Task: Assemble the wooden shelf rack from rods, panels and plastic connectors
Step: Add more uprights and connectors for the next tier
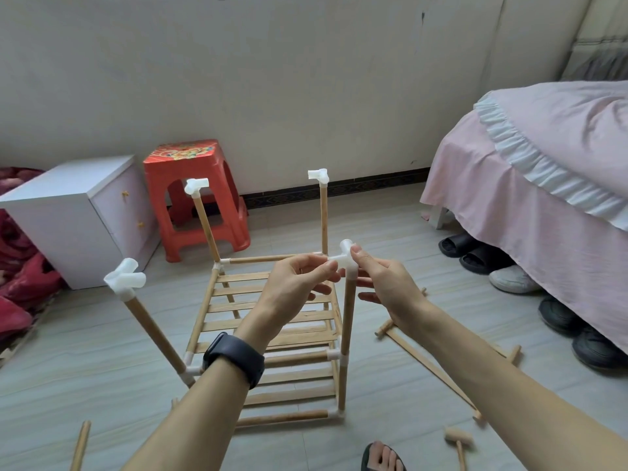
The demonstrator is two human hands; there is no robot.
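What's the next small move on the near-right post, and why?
Probably press the connector down and twist it square on the rod. The left hand and right hand both pinch it atop that rod, and the other three uprights already carry theirs, so seating this one likely comes next.

You face four upright rods [154, 331] [208, 229] [324, 215] [346, 334], four white connectors [124, 275] [196, 186] [318, 175] [346, 260] capping them, one loose panel [438, 365] at lower right, one mallet [458, 438] and one red stool [193, 205].
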